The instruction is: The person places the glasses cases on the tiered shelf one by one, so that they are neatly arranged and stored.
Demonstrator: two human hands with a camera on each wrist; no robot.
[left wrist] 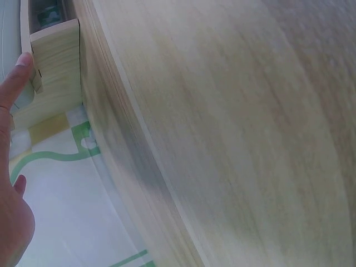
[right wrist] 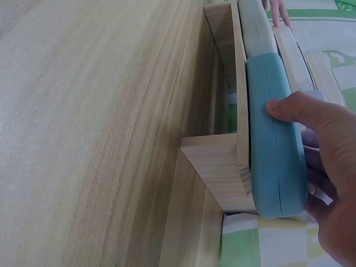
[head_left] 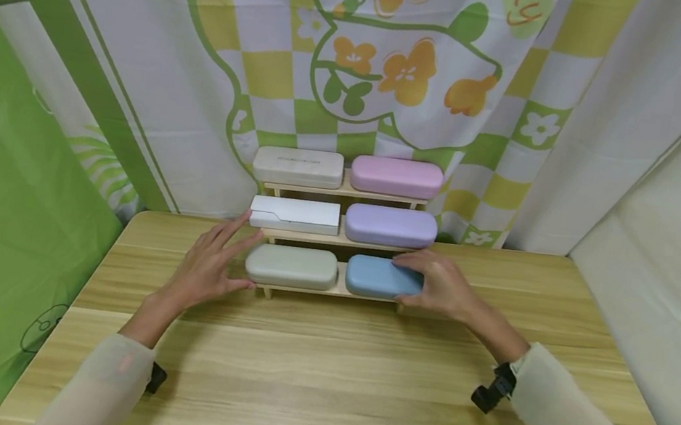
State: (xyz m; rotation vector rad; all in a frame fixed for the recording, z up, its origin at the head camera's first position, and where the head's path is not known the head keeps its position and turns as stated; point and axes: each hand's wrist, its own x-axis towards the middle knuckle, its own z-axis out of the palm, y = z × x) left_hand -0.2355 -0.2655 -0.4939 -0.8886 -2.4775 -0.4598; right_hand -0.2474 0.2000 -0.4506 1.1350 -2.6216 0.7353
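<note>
My right hand (head_left: 444,287) grips the right end of a blue glasses case (head_left: 375,277) on the lowest step of a wooden tiered rack (head_left: 339,287). In the right wrist view its thumb lies on the near face of the blue case (right wrist: 270,144), the other fingers behind. At the left end of the same step sits a pale grey-green glasses case (head_left: 291,267). My left hand (head_left: 209,270) is spread beside that case, thumb near the step's front edge. Its index fingertip reaches the left end of the white glasses case (head_left: 303,216) on the middle step.
Right of the white case lies a lavender glasses case (head_left: 390,226). The top step bears an off-white glasses case (head_left: 298,166) and a pink one (head_left: 396,177). A patterned curtain (head_left: 354,119) hangs right behind the rack, which stands at the back of the wooden table (head_left: 315,385).
</note>
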